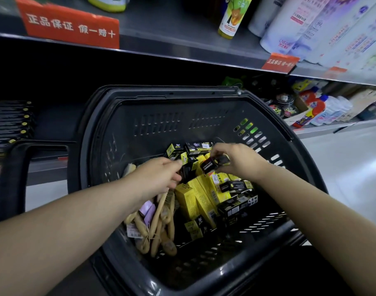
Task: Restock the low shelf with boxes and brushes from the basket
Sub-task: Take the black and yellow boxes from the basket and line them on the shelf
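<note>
Two bare forearms reach forward from the bottom of the view into a large dark grey plastic basket [204, 272] in front of store shelving. At the near left of the basket floor lies a heap of pale wooden brushes [161, 223] with paper tags. Just right of them, long yellow cardboard boxes [195, 199] lean together, with long black cardboard boxes [236, 206] lying across them on the right.

Above this pile, the left hand [159, 176] pinches a small black-and-yellow box [188, 167] between thumb and curled fingers. Close beside it, the right hand [240, 161] grips a small black box with a dark red label [214, 164], lifted clear of the pile. More small boxes lie against the slotted far wall.

The basket's black loop handle [11, 178] stands at the left. Behind it is the low shelf [43, 167], dark, with a stack of flat black boxes [9, 122] at the far left and cleaner bottles and round tins [311, 107] far right. Above, a grey metal upper shelf [161, 39] carries a red sign with white characters [71, 28] and tall white bottles [311, 28].
</note>
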